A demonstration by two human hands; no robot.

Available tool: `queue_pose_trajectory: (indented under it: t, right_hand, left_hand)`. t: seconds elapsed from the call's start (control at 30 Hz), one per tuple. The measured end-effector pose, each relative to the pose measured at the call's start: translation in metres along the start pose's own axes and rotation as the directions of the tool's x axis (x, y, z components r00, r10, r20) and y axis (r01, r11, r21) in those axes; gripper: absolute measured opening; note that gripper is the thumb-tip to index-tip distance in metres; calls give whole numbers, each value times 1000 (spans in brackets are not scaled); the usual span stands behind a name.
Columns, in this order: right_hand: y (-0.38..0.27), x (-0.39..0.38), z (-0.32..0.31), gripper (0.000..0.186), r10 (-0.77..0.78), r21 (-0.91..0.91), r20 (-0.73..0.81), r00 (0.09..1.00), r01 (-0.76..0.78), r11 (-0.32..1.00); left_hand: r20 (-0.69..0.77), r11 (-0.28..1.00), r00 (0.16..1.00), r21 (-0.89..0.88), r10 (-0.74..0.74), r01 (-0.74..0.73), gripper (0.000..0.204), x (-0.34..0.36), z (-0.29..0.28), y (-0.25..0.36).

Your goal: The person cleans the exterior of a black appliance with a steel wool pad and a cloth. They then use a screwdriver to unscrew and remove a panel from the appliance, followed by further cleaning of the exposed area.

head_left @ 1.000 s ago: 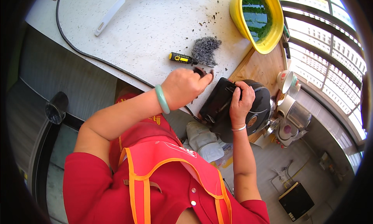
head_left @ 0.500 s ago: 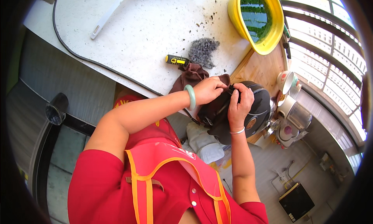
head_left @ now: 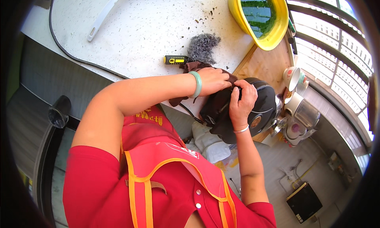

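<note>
A dark brown cloth (head_left: 196, 65) is bunched under my left hand (head_left: 213, 80), whose fingers press it against a black rounded appliance (head_left: 259, 96). The appliance lies at the counter's corner, a round emblem on its side, and a cord runs from it. My right hand (head_left: 243, 103) grips the appliance's upper edge close to the left fingertips. What lies under the fingers is partly hidden. Just beyond the cloth are a black-and-yellow screwdriver handle (head_left: 175, 60) and a grey steel wool scourer (head_left: 202, 48).
A yellow basin (head_left: 283, 28) of water stands at the far right, beside a wooden board (head_left: 263, 63). Dark crumbs are scattered on the white counter (head_left: 138, 34). A white long handle (head_left: 105, 16) and black cable (head_left: 63, 46) lie left. Bowls (head_left: 291, 78) stand right.
My left hand has shifted along the cloth and now lies flatter over it, its elbow raised. The right hand stays on the appliance. The whole view has shifted slightly.
</note>
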State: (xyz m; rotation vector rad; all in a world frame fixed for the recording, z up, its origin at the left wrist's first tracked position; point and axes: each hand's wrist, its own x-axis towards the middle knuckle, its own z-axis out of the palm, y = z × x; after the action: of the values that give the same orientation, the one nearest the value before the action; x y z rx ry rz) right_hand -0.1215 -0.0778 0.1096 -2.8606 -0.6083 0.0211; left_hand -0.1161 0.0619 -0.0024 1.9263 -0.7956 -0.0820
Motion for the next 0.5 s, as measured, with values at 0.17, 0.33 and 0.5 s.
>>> queue_pose_trajectory:
  t: [0.17, 0.33, 0.5]
  right_hand:
    - [1, -1, -1, 13, 4, -1, 7, 1000, -4, 1000]
    - [0, -2, -1, 13, -2, 6, -2, 1000, 2, 1000]
    - [1, -1, -1, 13, 12, -10, 12, 1000, -12, 1000]
  left_hand:
    - [-10, 999, 1000, 47, -14, 15, 17, 9, 7, 10]
    - [60, 768, 975, -606, -215, 207, 37, -10, 23, 2]
    - [1, 897, 978, -398, -206, 190, 43, -14, 19, 9]
